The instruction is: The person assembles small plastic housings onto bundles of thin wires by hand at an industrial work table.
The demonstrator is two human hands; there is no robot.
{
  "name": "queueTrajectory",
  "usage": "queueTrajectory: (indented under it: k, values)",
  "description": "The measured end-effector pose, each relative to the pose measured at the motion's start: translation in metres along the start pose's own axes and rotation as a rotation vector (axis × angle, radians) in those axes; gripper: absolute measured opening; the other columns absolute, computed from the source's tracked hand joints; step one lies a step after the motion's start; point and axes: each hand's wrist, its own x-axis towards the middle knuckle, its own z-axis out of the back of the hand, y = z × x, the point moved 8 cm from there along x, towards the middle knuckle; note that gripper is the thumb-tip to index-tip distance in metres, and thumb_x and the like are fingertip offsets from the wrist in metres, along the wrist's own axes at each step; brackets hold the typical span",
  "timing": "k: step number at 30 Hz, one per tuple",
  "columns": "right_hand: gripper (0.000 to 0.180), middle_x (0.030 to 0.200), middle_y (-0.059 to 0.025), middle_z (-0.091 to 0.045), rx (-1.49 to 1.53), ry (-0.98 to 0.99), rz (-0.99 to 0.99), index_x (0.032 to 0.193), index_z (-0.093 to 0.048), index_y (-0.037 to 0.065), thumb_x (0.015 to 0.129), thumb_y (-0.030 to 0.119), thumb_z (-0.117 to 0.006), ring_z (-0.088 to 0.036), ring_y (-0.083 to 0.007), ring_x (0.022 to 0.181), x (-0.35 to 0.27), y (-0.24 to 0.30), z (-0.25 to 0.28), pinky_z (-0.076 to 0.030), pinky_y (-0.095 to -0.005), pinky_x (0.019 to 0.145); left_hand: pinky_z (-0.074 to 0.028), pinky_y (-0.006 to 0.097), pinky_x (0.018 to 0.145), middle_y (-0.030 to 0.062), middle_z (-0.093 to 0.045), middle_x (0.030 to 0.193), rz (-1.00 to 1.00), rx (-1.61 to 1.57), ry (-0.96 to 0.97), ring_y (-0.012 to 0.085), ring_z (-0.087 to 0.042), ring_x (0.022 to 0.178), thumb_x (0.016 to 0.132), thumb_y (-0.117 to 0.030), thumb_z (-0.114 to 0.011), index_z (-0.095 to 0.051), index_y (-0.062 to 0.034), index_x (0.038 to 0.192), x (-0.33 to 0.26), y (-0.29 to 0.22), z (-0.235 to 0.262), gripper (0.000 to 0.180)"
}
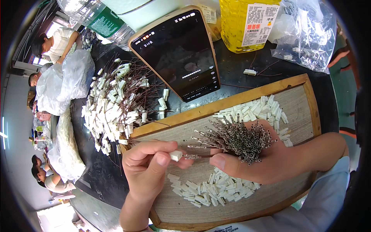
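Observation:
My left hand (148, 168) pinches a small white plastic connector housing (176, 156) between thumb and forefinger. At the housing's open end sits the metal terminal of a single brown wire (199, 156); how far it goes in is too small to tell. Wrapped in my right hand (251, 170) is a thick bundle of wires with metal crimp terminals (247, 143), their tips fanned upward and to the left. Both hands are over a wood-framed tray (170, 203). Loose white housings lie in it in two heaps, one nearer me (214, 189) and one beyond the bundle (262, 108).
Left of the tray is a pile of wired white connectors (116, 104). A phone (181, 54) leans behind the tray, near a yellow jug (247, 27), a plastic bottle (100, 23) and a clear bag (305, 38). Other people (54, 46) sit at the far left beside plastic bags (65, 81).

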Motion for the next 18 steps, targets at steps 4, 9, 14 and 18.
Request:
queueTrajectory:
  k: [4,9,14,18]
  values:
    - [0.018,0.075,0.0037,-0.059,-0.072,-0.008,0.020,0.098,-0.060,0.001,0.082,0.008,-0.064,-0.048,-0.0001,0.067,0.000,0.003,0.001,-0.040,-0.0196,0.056,-0.056,0.036,0.071,0.0207,-0.062,0.095,-0.065,-0.057,0.000,0.0301,-0.064,0.088,0.083,-0.003,-0.061,-0.058,0.0050,0.099,0.003,-0.002,-0.005,0.019]
    - [0.019,0.076,0.0038,-0.059,0.005,-0.028,-0.111,0.099,-0.059,0.001,0.082,0.008,-0.064,-0.049,-0.0001,0.068,-0.002,-0.006,0.004,-0.041,-0.0200,0.057,-0.054,0.039,0.077,0.0213,-0.062,0.098,-0.012,-0.146,0.018,0.0318,-0.063,0.090,0.081,0.001,-0.061,-0.057,0.0046,0.102,0.003,0.000,-0.006,0.021]
    - [0.020,0.079,0.0014,-0.065,-0.146,-0.030,-0.101,0.090,-0.062,0.008,0.082,0.027,-0.064,-0.060,-0.0052,0.076,-0.001,-0.001,0.004,-0.044,-0.0213,0.075,-0.053,0.037,0.080,0.0215,-0.063,0.097,-0.075,-0.028,0.106,0.0306,-0.063,0.091,0.078,0.005,-0.062,-0.060,0.0049,0.098,0.002,-0.003,-0.010,0.020]
    - [0.019,0.072,0.0060,-0.056,-0.141,-0.014,0.048,0.100,-0.060,0.002,0.082,0.009,-0.065,-0.046,0.0005,0.063,0.000,0.004,0.002,-0.037,-0.0191,0.053,-0.052,0.036,0.079,0.0216,-0.063,0.097,-0.105,0.051,0.137,0.0298,-0.064,0.089,0.078,0.006,-0.062,-0.061,0.0049,0.096,0.002,-0.004,-0.010,0.018]
